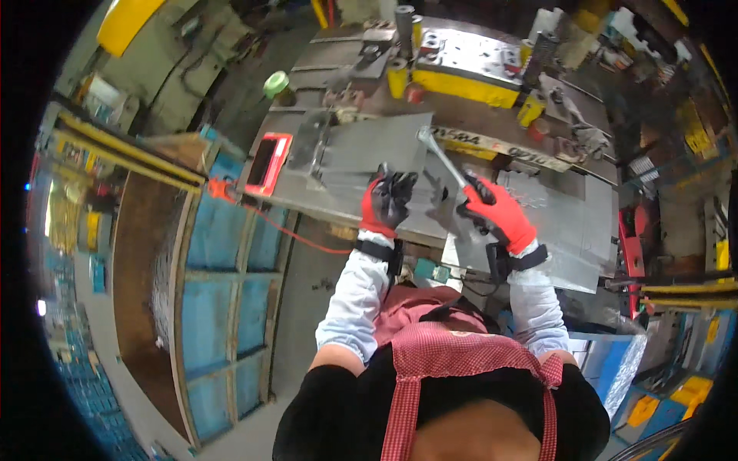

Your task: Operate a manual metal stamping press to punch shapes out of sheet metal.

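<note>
My right hand (502,211), in a red and black glove, is closed around the handle of a long silver metal tool (444,156). The tool's round head points up and left, over the right edge of a grey metal sheet (374,144). My left hand (389,201), gloved the same way, is at the near side of that sheet with its fingers curled. Whatever those fingers hold, if anything, cannot be made out. To the right of my right hand, more flat grey metal sheets (578,246) lie on the bench.
A press die with a yellow base (465,87) stands behind the sheets. A red-framed dark tray (269,164) lies left on the bench, near a green-lidded jar (277,84). A blue-panelled wooden crate (219,307) stands left, with a red cord (296,234) running past it.
</note>
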A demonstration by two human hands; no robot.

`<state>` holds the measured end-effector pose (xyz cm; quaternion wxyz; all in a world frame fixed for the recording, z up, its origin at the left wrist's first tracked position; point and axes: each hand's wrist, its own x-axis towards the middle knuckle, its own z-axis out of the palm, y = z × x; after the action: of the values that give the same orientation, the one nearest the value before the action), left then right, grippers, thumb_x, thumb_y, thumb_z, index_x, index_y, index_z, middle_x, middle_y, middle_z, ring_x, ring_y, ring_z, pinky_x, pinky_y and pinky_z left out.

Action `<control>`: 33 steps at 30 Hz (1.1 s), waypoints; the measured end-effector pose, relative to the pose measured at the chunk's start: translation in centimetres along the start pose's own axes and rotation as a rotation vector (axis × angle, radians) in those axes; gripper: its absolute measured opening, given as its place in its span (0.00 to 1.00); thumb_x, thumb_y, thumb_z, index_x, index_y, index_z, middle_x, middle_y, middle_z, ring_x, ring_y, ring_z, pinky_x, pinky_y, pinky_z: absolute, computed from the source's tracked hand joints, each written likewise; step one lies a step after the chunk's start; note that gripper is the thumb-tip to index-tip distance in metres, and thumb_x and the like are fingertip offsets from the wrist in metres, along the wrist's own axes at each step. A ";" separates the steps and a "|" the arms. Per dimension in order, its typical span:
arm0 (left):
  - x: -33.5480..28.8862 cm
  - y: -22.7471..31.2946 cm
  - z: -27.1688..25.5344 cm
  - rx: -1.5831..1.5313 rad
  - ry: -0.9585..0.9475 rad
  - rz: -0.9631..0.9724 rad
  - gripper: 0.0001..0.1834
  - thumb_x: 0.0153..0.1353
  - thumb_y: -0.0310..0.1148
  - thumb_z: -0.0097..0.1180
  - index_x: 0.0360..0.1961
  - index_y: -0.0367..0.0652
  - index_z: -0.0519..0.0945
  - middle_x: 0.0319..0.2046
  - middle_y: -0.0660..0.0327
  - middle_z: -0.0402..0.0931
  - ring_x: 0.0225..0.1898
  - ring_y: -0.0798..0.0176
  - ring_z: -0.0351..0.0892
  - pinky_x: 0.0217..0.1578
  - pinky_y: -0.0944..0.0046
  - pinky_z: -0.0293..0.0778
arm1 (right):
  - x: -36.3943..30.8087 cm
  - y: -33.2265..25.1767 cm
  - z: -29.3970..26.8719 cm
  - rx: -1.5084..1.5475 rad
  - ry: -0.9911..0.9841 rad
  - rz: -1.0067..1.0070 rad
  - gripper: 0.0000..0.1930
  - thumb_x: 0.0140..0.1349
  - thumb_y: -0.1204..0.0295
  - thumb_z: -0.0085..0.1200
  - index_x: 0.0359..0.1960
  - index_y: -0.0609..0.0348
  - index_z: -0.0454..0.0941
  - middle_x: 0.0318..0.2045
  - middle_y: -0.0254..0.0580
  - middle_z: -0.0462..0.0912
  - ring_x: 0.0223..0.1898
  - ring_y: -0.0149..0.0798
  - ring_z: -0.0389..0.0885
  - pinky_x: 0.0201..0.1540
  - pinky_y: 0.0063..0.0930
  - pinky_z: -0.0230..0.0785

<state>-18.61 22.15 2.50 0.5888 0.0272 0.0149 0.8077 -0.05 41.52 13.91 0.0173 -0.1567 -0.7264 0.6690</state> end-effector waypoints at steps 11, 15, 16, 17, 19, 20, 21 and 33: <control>-0.6 -2.4 -0.4 0.966 0.469 0.447 0.19 0.63 0.43 0.40 0.43 0.39 0.72 0.38 0.57 0.75 0.37 0.61 0.77 0.36 0.60 0.74 | -4.6 1.2 -0.1 0.188 -0.072 0.161 0.28 0.47 0.70 0.56 0.54 0.58 0.65 0.23 0.26 0.68 0.24 0.23 0.64 0.29 0.18 0.60; -3.4 -3.3 2.6 2.319 0.085 0.824 0.13 0.59 0.31 0.41 0.40 0.37 0.75 0.40 0.51 0.75 0.40 0.59 0.77 0.41 0.59 0.70 | -8.6 2.0 -2.4 0.332 -0.133 0.179 0.33 0.47 0.74 0.53 0.58 0.57 0.59 0.24 0.25 0.68 0.23 0.22 0.62 0.26 0.16 0.58; -2.6 -2.7 2.6 2.315 0.077 0.772 0.14 0.57 0.28 0.42 0.42 0.37 0.75 0.41 0.51 0.75 0.40 0.59 0.77 0.44 0.59 0.68 | -9.2 2.6 -2.5 0.358 -0.115 0.176 0.33 0.47 0.75 0.52 0.59 0.57 0.59 0.23 0.26 0.68 0.23 0.22 0.62 0.25 0.16 0.58; -0.4 -2.0 4.6 2.408 -0.013 0.805 0.13 0.55 0.28 0.44 0.41 0.37 0.76 0.41 0.54 0.76 0.40 0.61 0.77 0.43 0.58 0.68 | -9.7 2.9 -2.6 0.355 -0.102 0.192 0.33 0.47 0.75 0.52 0.59 0.57 0.59 0.23 0.26 0.68 0.23 0.22 0.62 0.25 0.16 0.58; 4.3 -1.3 9.0 1.840 0.001 0.421 0.13 0.53 0.28 0.49 0.40 0.37 0.76 0.38 0.59 0.77 0.38 0.65 0.77 0.38 0.64 0.70 | -10.0 3.1 -2.8 0.284 -0.017 0.033 0.34 0.47 0.76 0.52 0.59 0.58 0.58 0.23 0.27 0.68 0.22 0.21 0.62 0.23 0.15 0.57; 7.3 -1.4 11.3 1.100 0.227 0.247 0.13 0.53 0.29 0.52 0.40 0.36 0.75 0.35 0.60 0.78 0.36 0.67 0.77 0.33 0.70 0.72 | -10.1 1.1 -2.4 0.396 0.046 0.117 0.32 0.45 0.77 0.51 0.58 0.62 0.59 0.24 0.31 0.71 0.22 0.22 0.66 0.27 0.15 0.60; 9.4 0.1 11.7 1.134 0.027 0.149 0.12 0.54 0.29 0.51 0.40 0.36 0.75 0.35 0.60 0.77 0.35 0.66 0.77 0.35 0.67 0.72 | -9.9 0.6 -2.1 0.393 0.055 0.114 0.32 0.45 0.77 0.51 0.58 0.62 0.59 0.24 0.31 0.71 0.22 0.22 0.66 0.27 0.15 0.60; 22.5 7.7 2.6 1.122 0.001 0.224 0.19 0.61 0.36 0.44 0.50 0.37 0.69 0.46 0.58 0.72 0.43 0.67 0.72 0.46 0.69 0.67 | -2.6 -2.9 -0.9 0.470 0.202 0.075 0.12 0.51 0.73 0.54 0.37 0.57 0.68 0.21 0.30 0.70 0.16 0.21 0.63 0.17 0.16 0.56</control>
<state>-32.67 41.16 6.11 0.3948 0.3367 0.4385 0.7338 2.07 41.59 17.36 0.1008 -0.2412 -0.5392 0.8006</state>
